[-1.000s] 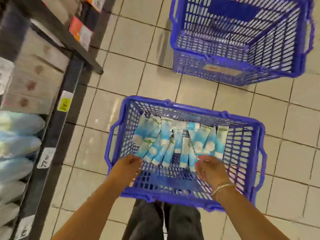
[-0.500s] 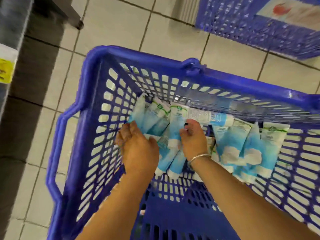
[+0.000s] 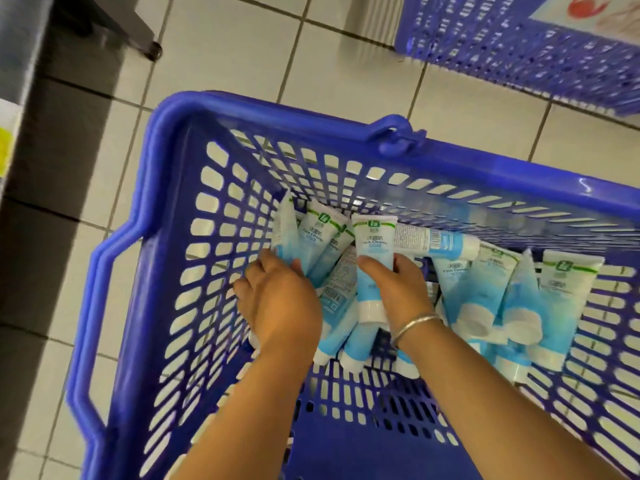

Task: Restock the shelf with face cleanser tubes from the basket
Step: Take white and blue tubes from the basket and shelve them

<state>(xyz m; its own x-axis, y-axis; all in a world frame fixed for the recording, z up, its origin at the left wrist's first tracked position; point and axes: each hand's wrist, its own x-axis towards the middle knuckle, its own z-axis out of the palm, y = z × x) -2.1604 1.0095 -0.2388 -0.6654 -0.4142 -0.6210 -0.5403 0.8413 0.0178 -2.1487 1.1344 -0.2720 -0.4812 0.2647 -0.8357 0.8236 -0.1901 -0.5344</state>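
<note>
A blue plastic basket (image 3: 145, 188) stands on the tiled floor and holds several blue-and-white face cleanser tubes (image 3: 554, 299) leaning along its far wall. My right hand (image 3: 398, 289) grips one upright tube (image 3: 372, 251), thumb on its front and white cap down. My left hand (image 3: 280, 299) reaches into the cluster of tubes (image 3: 311, 237) at the basket's left end, its fingers curled over them; the hold itself is hidden under the hand. Both forearms enter from the bottom of the frame.
A second blue basket (image 3: 519, 53) stands on the floor at the upper right. The dark shelf base (image 3: 38, 140) with a yellow price tag (image 3: 5, 147) runs down the left edge. Pale floor tiles (image 3: 235, 46) lie between the basket and the shelf.
The view has moved down close to the basket. Both hands went from the basket's near rim into the tubes; the right hand has taken hold of one tube and raised it upright.
</note>
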